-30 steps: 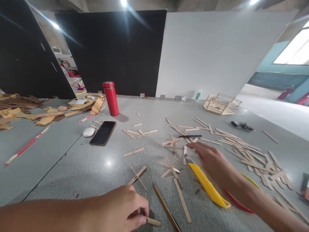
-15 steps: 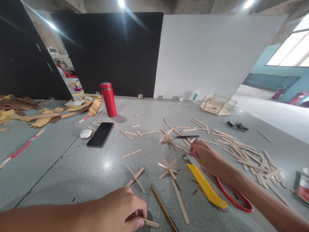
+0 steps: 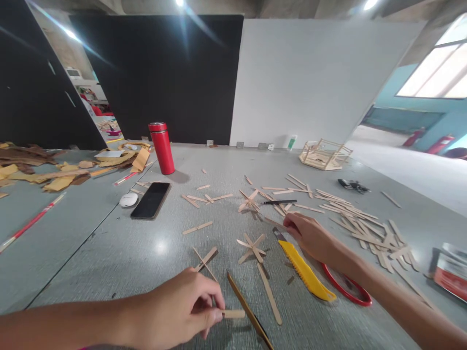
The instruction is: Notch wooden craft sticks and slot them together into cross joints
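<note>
My left hand (image 3: 184, 306) is low at the front, pinching a short wooden stick (image 3: 233, 314) between thumb and fingers just above the grey surface. A thin brown strip (image 3: 248, 311) lies right beside it. My right hand (image 3: 310, 236) reaches forward with fingers curled over a wooden stick (image 3: 274, 222) near the tip of a yellow utility knife (image 3: 302, 270). A glued star of sticks (image 3: 251, 247) lies between the two hands, and a crossed pair (image 3: 205, 258) sits ahead of my left hand.
A red loop (image 3: 346, 288) lies under my right forearm. Several loose sticks (image 3: 365, 228) spread to the right, with a stick frame (image 3: 324, 154) beyond. A red flask (image 3: 161, 148), black phone (image 3: 151, 200) and white case (image 3: 128, 199) stand left; cardboard scraps (image 3: 54, 170) far left.
My right hand drew back from the stick pile and closed its fingers by the knife tip. My left hand lifted its short stick slightly off the surface.
</note>
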`<act>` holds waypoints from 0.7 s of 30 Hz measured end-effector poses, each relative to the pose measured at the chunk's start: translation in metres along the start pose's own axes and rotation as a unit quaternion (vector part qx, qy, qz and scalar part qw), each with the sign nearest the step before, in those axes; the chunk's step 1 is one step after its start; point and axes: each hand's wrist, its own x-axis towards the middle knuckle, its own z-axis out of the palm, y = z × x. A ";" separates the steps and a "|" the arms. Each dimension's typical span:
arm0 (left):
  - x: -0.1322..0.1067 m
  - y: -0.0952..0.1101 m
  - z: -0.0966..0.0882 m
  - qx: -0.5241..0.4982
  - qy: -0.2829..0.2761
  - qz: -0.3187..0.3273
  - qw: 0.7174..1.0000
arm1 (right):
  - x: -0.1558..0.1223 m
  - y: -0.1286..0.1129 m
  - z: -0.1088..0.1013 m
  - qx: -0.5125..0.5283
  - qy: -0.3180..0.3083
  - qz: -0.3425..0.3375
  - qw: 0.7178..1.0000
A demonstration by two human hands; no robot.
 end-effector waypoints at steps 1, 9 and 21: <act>0.001 -0.001 0.000 -0.030 -0.002 -0.006 1.000 | -0.004 -0.006 -0.004 0.012 0.004 0.005 1.000; 0.005 0.006 -0.004 -0.075 0.006 -0.012 0.997 | -0.044 -0.079 -0.042 0.152 -0.099 -0.003 0.983; 0.001 -0.003 -0.002 0.069 0.029 0.009 0.997 | -0.081 -0.077 -0.031 -0.001 -0.076 0.007 0.997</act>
